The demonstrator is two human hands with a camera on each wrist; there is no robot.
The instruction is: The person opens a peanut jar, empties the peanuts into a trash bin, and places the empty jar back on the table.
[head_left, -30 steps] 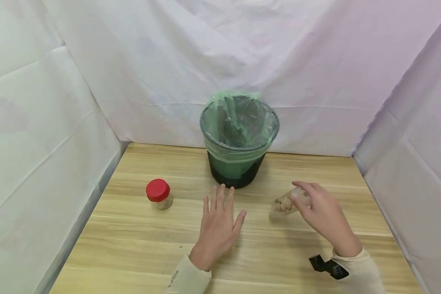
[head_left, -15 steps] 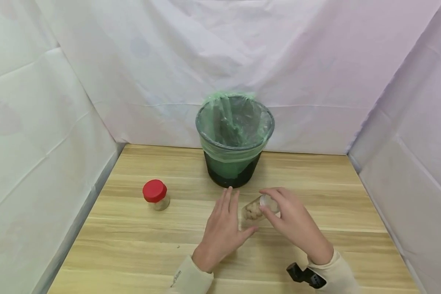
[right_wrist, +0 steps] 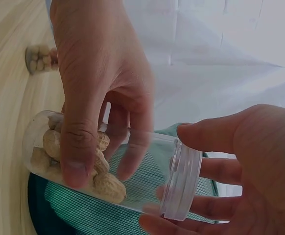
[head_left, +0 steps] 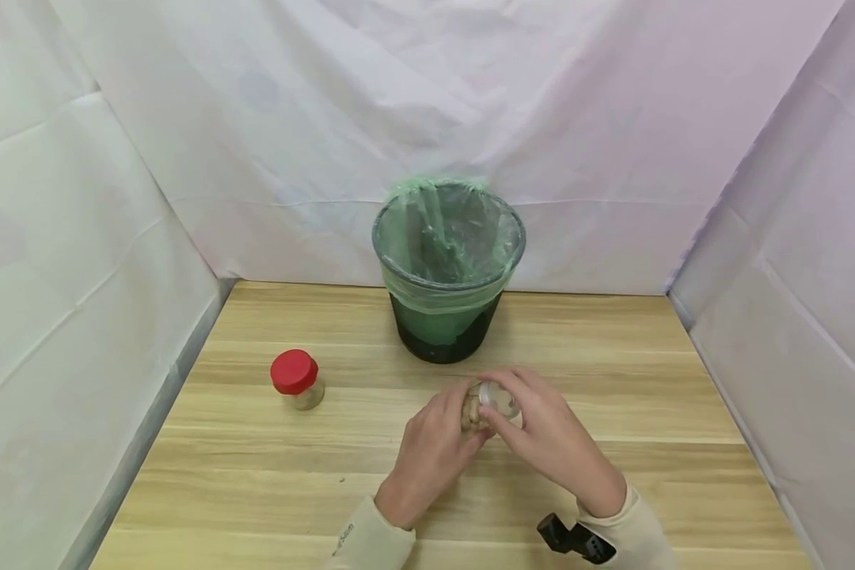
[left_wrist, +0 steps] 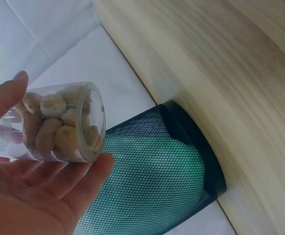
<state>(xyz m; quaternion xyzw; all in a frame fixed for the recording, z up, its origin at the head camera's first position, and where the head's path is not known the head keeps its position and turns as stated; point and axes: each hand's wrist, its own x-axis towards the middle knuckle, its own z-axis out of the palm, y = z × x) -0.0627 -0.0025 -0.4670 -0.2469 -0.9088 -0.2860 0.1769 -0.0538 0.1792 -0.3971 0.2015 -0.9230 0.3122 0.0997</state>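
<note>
A clear plastic jar [head_left: 471, 412] of unshelled peanuts [right_wrist: 106, 186] is held tilted between the two hands, lifted above the wooden table. My left hand [head_left: 430, 450] grips its body near the base, thumb on one side and fingers on the other. With thumb and fingers, my right hand [head_left: 554, 437] holds the clear screw lid [right_wrist: 184, 181] at the other end. The lid still sits on the jar's mouth. In the left wrist view the jar's round base points right, and the right hand is hidden there.
A second jar with a red lid [head_left: 294, 372] stands upright on the table [head_left: 256, 491] at the left. Behind the hands stands a black mesh wastebasket [head_left: 438, 336] lined with a green bag. White cloth [head_left: 292, 142] encloses the back and sides.
My right hand has carried the peanut jar leftward from the table's right side. My left hand has gone from lying flat with straight fingers to gripping the jar's body.
</note>
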